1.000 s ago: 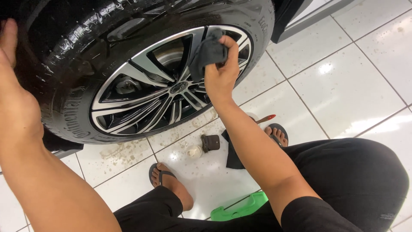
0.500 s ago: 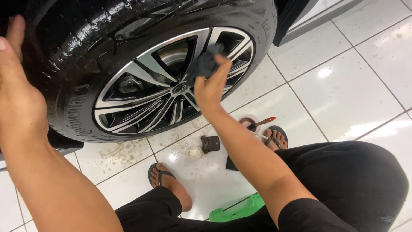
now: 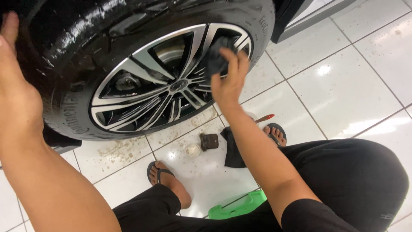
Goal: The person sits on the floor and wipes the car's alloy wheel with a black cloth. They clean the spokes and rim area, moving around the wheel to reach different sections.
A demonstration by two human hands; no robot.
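A car wheel with a silver and black spoked rim (image 3: pixel 167 86) and a wet black tyre (image 3: pixel 68 116) fills the upper left. My right hand (image 3: pixel 229 81) presses a dark cloth (image 3: pixel 216 56) against the rim's right side spokes. My left hand (image 3: pixel 17 90) rests flat on the tyre's upper left tread, fingers apart, holding nothing.
On the white tiled floor (image 3: pixel 343 86) lie a small dark sponge (image 3: pixel 209 141), a small round white cap (image 3: pixel 193 150), a dark cloth (image 3: pixel 234 150) and a red-tipped brush (image 3: pixel 265 117). My sandalled feet (image 3: pixel 165 178) straddle them. A green stool (image 3: pixel 238 206) sits beneath me.
My right hand has slid the cloth down along the rim and then back toward the upper right spokes. The left hand stays on the tyre.
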